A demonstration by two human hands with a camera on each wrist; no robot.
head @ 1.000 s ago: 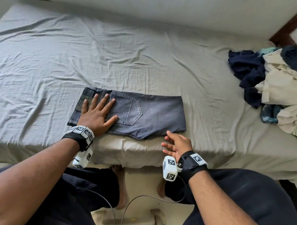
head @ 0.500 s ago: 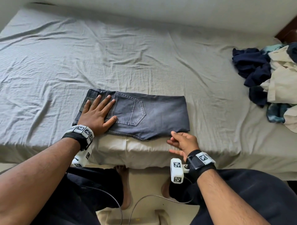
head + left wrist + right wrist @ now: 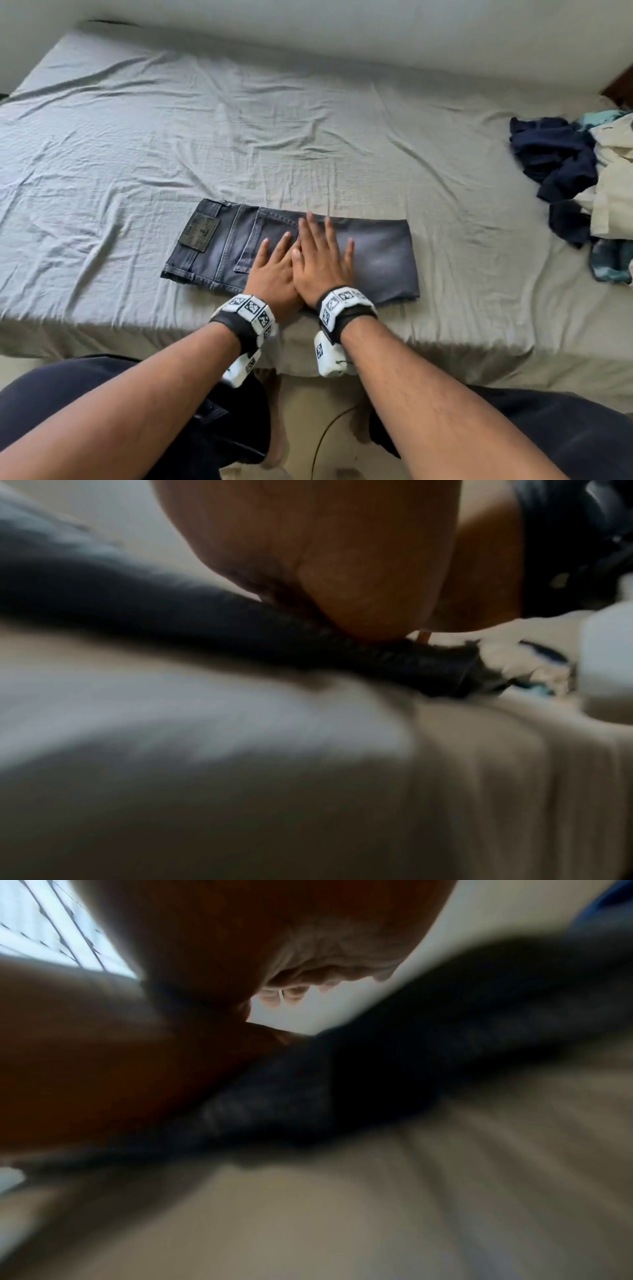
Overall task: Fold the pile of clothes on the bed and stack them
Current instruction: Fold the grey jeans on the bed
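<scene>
Neither hand grips anything: the left hand [image 3: 272, 274] and the right hand [image 3: 322, 262] lie flat, fingers straight and spread, side by side and touching, palms down on the middle of the folded grey jeans [image 3: 380, 255]. The right hand partly overlaps the left at the thumb side. The wrist views are blurred and show only the heels of the palms on dark denim at the near fold.

The jeans sit close to the near edge of the bed [image 3: 137, 144], folded into a compact rectangle with the leather waistband patch [image 3: 199, 232] at the left end and a back pocket just beside the left hand's fingers.

This looks like the smoothing step that finishes the fold. Next, I judge, the jeans need moving to a stacking spot, then another garment must come from the unfolded pile of clothes [image 3: 582, 171], well apart at the far right.
</scene>
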